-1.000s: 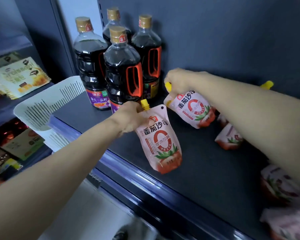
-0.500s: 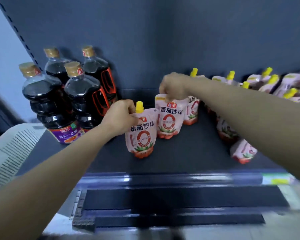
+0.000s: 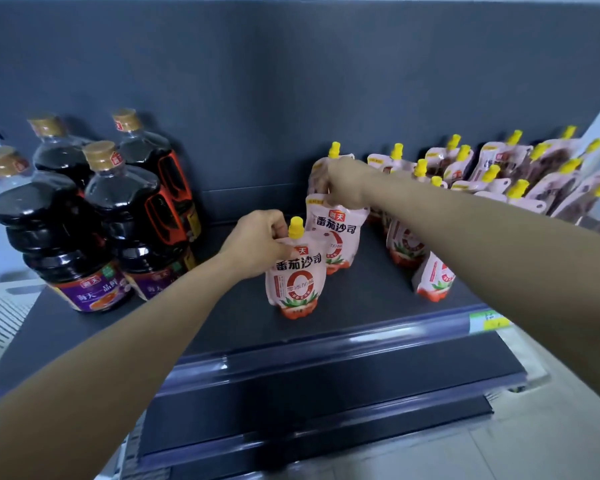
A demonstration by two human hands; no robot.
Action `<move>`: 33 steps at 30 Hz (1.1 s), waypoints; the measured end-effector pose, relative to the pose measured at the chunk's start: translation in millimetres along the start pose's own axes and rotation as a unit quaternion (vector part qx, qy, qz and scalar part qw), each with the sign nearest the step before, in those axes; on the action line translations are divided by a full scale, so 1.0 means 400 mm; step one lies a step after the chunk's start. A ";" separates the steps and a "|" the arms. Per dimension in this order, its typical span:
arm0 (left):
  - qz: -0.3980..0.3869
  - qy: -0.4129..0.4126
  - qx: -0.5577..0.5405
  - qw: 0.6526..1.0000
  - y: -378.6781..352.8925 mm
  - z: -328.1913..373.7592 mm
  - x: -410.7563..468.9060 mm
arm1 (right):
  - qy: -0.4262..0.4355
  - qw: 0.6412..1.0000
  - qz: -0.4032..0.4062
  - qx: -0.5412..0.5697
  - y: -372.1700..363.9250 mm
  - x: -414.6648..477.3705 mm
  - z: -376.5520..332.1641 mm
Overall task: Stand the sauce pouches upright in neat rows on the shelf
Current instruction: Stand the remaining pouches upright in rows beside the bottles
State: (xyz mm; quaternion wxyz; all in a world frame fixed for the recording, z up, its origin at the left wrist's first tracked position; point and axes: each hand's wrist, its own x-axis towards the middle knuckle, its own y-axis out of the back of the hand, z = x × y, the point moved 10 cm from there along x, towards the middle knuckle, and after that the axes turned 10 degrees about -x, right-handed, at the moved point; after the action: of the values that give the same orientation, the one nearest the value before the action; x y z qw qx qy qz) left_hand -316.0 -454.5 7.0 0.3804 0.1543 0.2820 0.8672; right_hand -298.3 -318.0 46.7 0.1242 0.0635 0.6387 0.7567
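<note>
Left hand (image 3: 257,242): fingers curled, pinching the top left corner of the front pouch (image 3: 297,282), thumb on its face just under the spout
Right hand (image 3: 347,188): fingers closed over the top edge of the second pouch (image 3: 336,237); that pouch's spout is hidden under the hand
Front pouch: hangs straight below the left grip, upright, red base touching the shelf (image 3: 222,317); yellow cap (image 3: 296,227) stands just right of the left fingertips
Second pouch: hangs below the right grip, upright, label facing the camera; its lower left is overlapped by the front pouch
Rear pouch (image 3: 321,168): directly behind the right-hand knuckles, upright against the back panel (image 3: 291,81), cap showing above the hand
Leaning pouches (image 3: 433,282): two, right of the right grip and partly under that forearm, tilted; contact with each other cannot be told
Massed pouches (image 3: 499,168): further right of the right grip, crowded along the back, caps at mixed angles
Soy sauce bottles (image 3: 132,220): four, left of the left grip, upright, well apart from both pouches
Price rail (image 3: 326,348): shelf front edge, below both grips; yellow tag (image 3: 489,320) at its right
White basket (image 3: 0,317): far left of the left forearm, slotted wall only partly in view
</note>
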 end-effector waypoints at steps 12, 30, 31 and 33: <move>0.041 0.024 -0.072 0.996 -0.093 0.067 0.016 | 0.046 0.998 0.019 0.031 0.024 -0.055 0.050; 0.073 -0.064 0.017 0.995 -0.040 0.269 -0.011 | -0.034 0.983 0.095 -0.154 0.126 -0.210 0.195; 0.079 -0.084 0.035 0.993 -0.042 0.308 -0.014 | -0.041 0.981 0.102 -0.160 0.134 -0.227 0.214; 0.084 -0.126 0.073 0.986 -0.064 0.388 -0.024 | -0.053 0.976 0.115 -0.176 0.148 -0.268 0.256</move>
State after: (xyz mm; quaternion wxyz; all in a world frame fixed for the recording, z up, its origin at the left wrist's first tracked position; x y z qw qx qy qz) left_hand -220.1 -389.9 114.2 0.3260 0.3133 0.2806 0.8467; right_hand -175.7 -258.6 129.7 0.0788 0.1539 0.4766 0.8619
